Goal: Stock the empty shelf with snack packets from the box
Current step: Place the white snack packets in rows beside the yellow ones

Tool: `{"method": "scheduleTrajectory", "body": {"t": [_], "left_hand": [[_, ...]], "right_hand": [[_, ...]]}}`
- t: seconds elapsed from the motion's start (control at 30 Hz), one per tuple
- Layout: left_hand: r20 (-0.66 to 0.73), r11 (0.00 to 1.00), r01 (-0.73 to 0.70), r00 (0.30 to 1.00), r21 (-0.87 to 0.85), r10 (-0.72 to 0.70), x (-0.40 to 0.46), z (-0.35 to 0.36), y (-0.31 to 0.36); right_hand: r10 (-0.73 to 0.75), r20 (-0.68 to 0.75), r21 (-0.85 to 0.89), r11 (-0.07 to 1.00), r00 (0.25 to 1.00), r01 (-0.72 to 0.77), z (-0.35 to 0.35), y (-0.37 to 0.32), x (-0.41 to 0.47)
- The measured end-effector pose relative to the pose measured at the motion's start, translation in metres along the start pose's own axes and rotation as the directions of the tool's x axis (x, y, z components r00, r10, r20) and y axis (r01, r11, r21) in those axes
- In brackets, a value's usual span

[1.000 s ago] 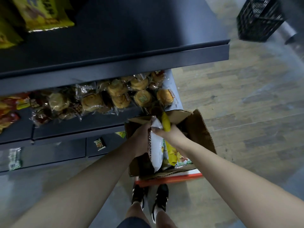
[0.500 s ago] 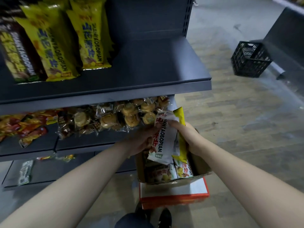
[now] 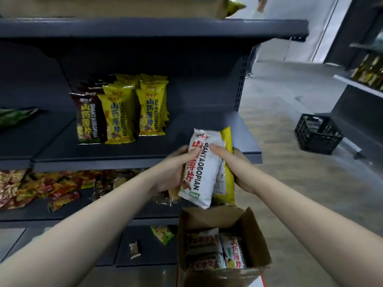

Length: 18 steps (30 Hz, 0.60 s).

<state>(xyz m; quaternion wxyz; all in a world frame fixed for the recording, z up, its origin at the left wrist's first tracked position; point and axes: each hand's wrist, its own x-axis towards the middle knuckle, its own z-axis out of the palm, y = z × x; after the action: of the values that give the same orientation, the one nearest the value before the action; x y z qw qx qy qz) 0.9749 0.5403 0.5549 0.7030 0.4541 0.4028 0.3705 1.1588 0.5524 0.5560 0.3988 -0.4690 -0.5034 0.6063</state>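
In the head view, the bundle of packets has come up out of the cardboard box (image 3: 224, 241); a second ago it sat at the box mouth, and now it hangs in front of the edge of the grey shelf (image 3: 209, 123), level with the bare stretch to the right of the stocked packets. The left hand (image 3: 176, 168) is clamped on the near face of the white packet (image 3: 200, 170), thumb pressed across the printed name; the right hand (image 3: 232, 164) is closed round the same bundle from the other side, with its thumb on the white packet and its fingers behind a yellow packet (image 3: 228, 162) held at the back; a third packet may be sandwiched between them, though that is hard to tell. The camera has also tilted up, so the row of yellow packets (image 3: 132, 112) and a brown packet (image 3: 88, 119) standing on the shelf now shows in full; the box stays low at the right, with several more packets (image 3: 215, 251) lying inside. Judging from this, the pick is done and the carry nearly over; the likely next step is to set the bundle upright on the bare part of the shelf, beside the yellow row; more trips to the box look needed.
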Motion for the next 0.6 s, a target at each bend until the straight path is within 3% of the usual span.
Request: {"method": "scheduleTrajectory", "body": {"t": [0.1,0.17,0.3,0.4,0.5,0.6], "left_hand": [[-0.050,0.999,-0.032,0.998,0.018,0.033,-0.007,-0.004,0.019],[-0.059,0.996,-0.036,0.997,0.077,0.040,-0.015,-0.008,0.028],[-0.201,0.999,-0.049,0.978,0.013,0.051,-0.031,-0.031,0.045],[-0.214,0.993,-0.041,0.977,-0.107,0.017,-0.035,-0.053,0.058],[-0.256,0.994,-0.027,0.967,-0.103,0.000,-0.037,-0.069,0.067],[-0.433,0.990,-0.099,0.892,0.101,0.133,-0.033,-0.090,0.075]], "right_hand": [[-0.007,-0.073,0.053,0.999,0.997,0.010,0.020,-0.019,0.010],[0.068,-0.072,0.141,0.988,0.995,-0.058,0.035,-0.031,0.015],[0.178,0.195,0.348,0.907,0.965,-0.238,0.057,-0.052,0.019],[0.177,0.269,0.329,0.907,0.947,-0.263,0.072,-0.058,0.028],[0.238,0.287,0.248,0.917,0.928,-0.312,0.095,-0.058,0.043],[0.249,0.244,0.202,0.932,0.937,-0.300,0.119,-0.057,0.062]]}}
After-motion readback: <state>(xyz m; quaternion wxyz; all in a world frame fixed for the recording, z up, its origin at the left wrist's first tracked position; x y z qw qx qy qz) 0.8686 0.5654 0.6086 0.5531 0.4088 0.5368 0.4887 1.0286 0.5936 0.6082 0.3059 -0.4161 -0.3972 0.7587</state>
